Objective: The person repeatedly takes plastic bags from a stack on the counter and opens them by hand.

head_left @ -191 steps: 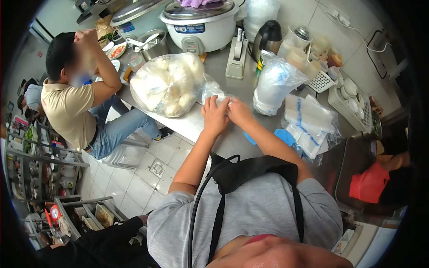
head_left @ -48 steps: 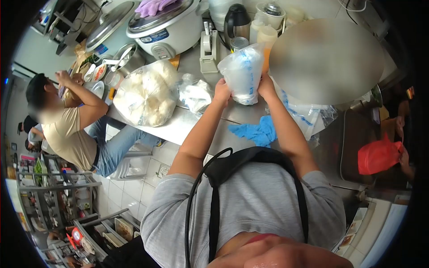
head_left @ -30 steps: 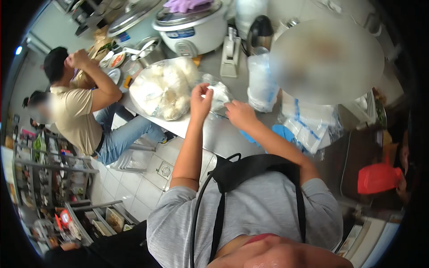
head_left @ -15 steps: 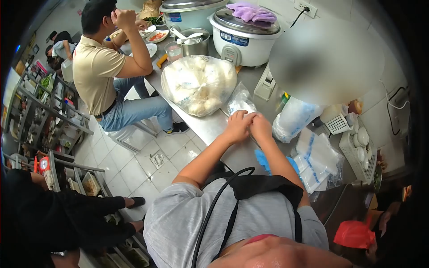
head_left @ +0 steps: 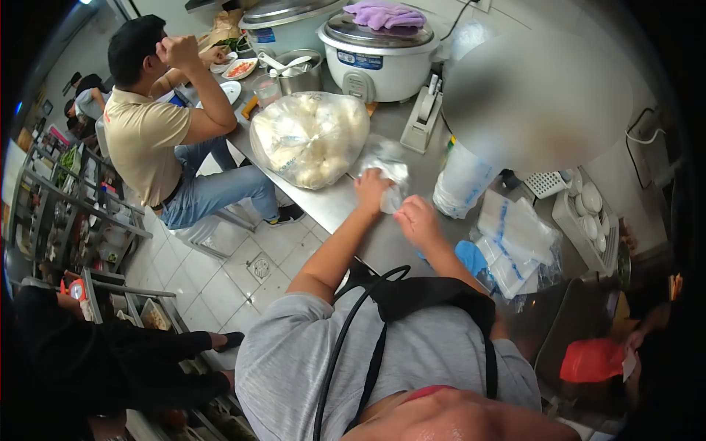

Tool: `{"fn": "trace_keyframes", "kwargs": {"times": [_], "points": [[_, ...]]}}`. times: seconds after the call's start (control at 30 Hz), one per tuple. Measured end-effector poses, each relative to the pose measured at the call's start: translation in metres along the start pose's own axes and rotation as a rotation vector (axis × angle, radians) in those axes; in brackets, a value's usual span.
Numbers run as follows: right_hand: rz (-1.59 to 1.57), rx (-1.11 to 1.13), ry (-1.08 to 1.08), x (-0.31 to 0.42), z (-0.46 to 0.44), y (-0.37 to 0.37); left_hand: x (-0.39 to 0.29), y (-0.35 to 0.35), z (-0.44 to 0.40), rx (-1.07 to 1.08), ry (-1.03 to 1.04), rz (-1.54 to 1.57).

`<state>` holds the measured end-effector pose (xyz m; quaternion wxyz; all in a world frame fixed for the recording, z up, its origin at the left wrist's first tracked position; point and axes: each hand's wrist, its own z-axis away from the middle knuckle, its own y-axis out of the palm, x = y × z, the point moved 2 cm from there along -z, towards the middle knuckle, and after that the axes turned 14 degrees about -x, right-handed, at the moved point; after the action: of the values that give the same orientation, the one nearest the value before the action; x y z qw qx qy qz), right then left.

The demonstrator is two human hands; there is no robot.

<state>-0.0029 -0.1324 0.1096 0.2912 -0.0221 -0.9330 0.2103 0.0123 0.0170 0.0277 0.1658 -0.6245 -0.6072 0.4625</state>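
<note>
A small clear plastic bag (head_left: 387, 163) lies crumpled on the steel table in front of me. My left hand (head_left: 373, 192) is closed on its near side, the fingers wrapped over the plastic. Just to the right, my right hand (head_left: 418, 219) is closed in a pinch at the loose end of the same bag; the fingertips are partly hidden. Beyond my left hand sits a large knotted clear bag (head_left: 309, 140) full of pale, rounded lumps. A roll of plastic bags (head_left: 462, 185) stands to the right of my hands.
A tape dispenser (head_left: 422, 116) and a rice cooker (head_left: 379, 65) with a purple cloth (head_left: 386, 15) stand behind. Flat packs of plastic bags (head_left: 518, 228) and a blue item (head_left: 471, 256) lie right. A seated person (head_left: 151, 125) is at the table's left side.
My hands, earlier together at the bag's near end, have moved apart, the left further onto the bag and the right slightly nearer me. The view has shifted a little.
</note>
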Motion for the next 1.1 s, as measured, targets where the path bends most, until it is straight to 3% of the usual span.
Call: {"fn": "trace_keyframes", "kwargs": {"times": [0.07,0.1,0.17,0.23,0.33,0.37,0.47,0.57,0.67,0.77,0.8,0.87,0.93,1.03,1.1], "points": [[-0.212,-0.054,0.071,0.027,-0.008,-0.019,0.047,0.055,-0.009,-0.174,-0.251,0.206],[-0.261,-0.121,0.217,0.030,-0.012,-0.034,0.076,0.098,-0.012,-0.105,-0.297,0.481],[-0.364,-0.274,0.510,0.026,-0.021,-0.059,0.047,0.030,-0.028,0.167,-0.338,0.574],[-0.597,-0.398,0.723,0.008,-0.023,-0.073,0.028,-0.006,-0.042,0.255,-0.321,0.829],[-0.740,-0.488,0.812,-0.006,-0.019,-0.084,-0.013,-0.072,-0.049,0.458,-0.455,1.535],[-0.751,-0.495,0.818,-0.008,-0.015,-0.085,-0.026,-0.089,-0.045,0.571,-0.704,1.879],[-0.729,-0.504,0.788,-0.006,-0.012,-0.082,-0.036,-0.109,-0.040,0.993,-0.377,1.958],[-0.628,-0.442,0.764,0.005,-0.015,-0.082,-0.067,-0.111,-0.019,0.609,0.304,1.079],[-0.602,-0.341,0.749,0.004,-0.018,-0.080,-0.098,-0.090,-0.001,0.884,0.097,0.767],[-0.573,-0.335,0.660,0.001,-0.014,-0.092,-0.081,-0.074,-0.013,0.826,-0.510,1.367],[0.034,-0.093,0.452,0.003,-0.006,-0.103,-0.084,-0.088,-0.018,0.669,-0.714,1.545],[0.503,0.323,0.301,-0.012,0.039,-0.100,-0.065,-0.083,-0.029,0.482,-0.914,1.694],[0.671,0.500,0.354,-0.034,0.092,-0.084,-0.057,-0.084,-0.035,0.360,-1.046,1.725],[0.686,0.290,0.328,-0.038,0.115,-0.075,-0.050,-0.077,-0.036,0.310,-1.147,1.746],[0.614,0.269,0.462,-0.041,0.102,-0.077,-0.054,-0.072,-0.029,0.332,-1.183,1.720]]}}
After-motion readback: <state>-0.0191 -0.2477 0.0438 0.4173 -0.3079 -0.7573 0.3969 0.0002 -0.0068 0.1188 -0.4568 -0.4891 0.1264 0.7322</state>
